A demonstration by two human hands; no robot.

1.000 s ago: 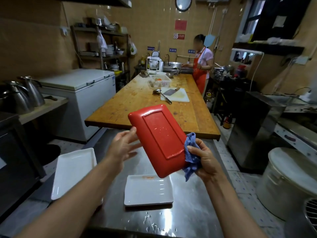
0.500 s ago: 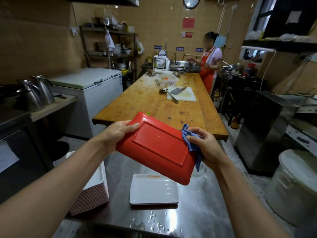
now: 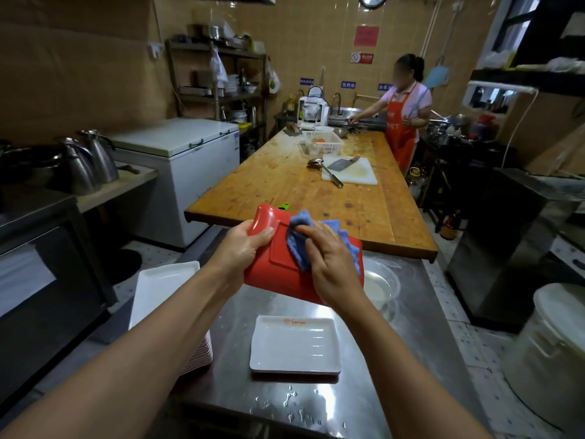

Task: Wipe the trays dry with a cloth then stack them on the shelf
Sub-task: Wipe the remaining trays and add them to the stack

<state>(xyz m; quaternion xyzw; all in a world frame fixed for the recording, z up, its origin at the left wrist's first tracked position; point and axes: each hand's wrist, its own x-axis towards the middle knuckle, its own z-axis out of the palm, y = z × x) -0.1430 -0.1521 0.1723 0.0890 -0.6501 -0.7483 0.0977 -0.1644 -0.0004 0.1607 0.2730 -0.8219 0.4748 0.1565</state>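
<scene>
Ahead of you a long wooden table [image 3: 285, 185] carries a white cutting board [image 3: 357, 175] with a cleaver [image 3: 340, 163], a ladle [image 3: 326, 171] and a white basket [image 3: 323, 144]. Far right stands a person in a red apron [image 3: 402, 122]; left, a white chest freezer [image 3: 190, 160].

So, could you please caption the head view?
Left hand holds a red tray while right hand wipes it with a blue cloth.

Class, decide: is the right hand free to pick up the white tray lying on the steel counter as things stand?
Probably not yet: the right hand presses the blue cloth onto the red tray, above the white tray; nothing else blocks it.
</scene>
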